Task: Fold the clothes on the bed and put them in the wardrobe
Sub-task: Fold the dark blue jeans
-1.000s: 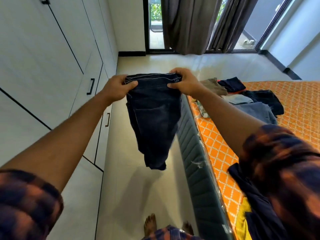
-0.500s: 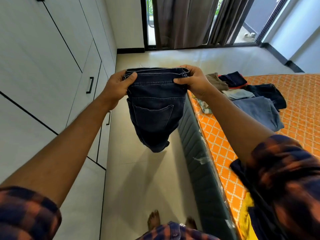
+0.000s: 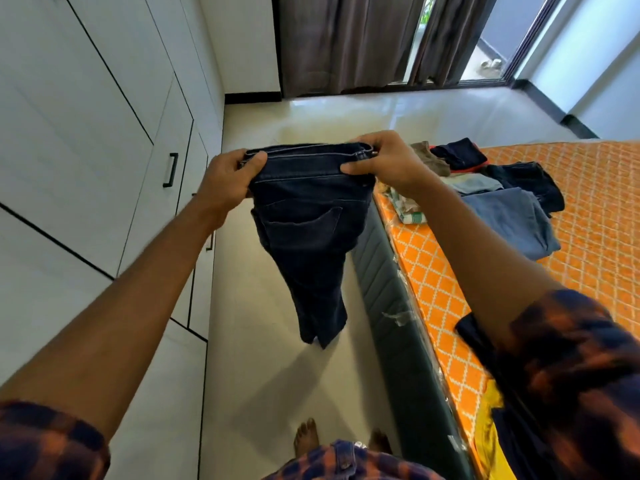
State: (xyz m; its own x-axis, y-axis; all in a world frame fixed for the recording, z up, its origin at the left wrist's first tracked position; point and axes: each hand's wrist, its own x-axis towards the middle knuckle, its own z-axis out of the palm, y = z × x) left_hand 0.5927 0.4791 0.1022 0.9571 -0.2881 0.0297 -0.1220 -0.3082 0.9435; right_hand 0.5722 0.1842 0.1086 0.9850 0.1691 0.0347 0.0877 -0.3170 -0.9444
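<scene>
Both hands, left hand (image 3: 227, 181) at nine o'clock, right hand (image 3: 384, 164) at three, pinch the jeans (image 3: 304, 223) waistband; dangling legs may twist, spoiling the fold.

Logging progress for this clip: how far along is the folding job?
Done: nothing shows as stored; the wardrobe doors are closed. In hand: left hand and right hand hold the dark jeans by the waistband, legs hanging above the floor. Left: the clothes pile on the bed, plus a yellow garment near its edge.

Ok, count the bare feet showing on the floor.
2. The left foot stands on the pale floor at the bottom centre; the right foot is beside it, nearer the bed base. The shirt hem hides both heels.
</scene>
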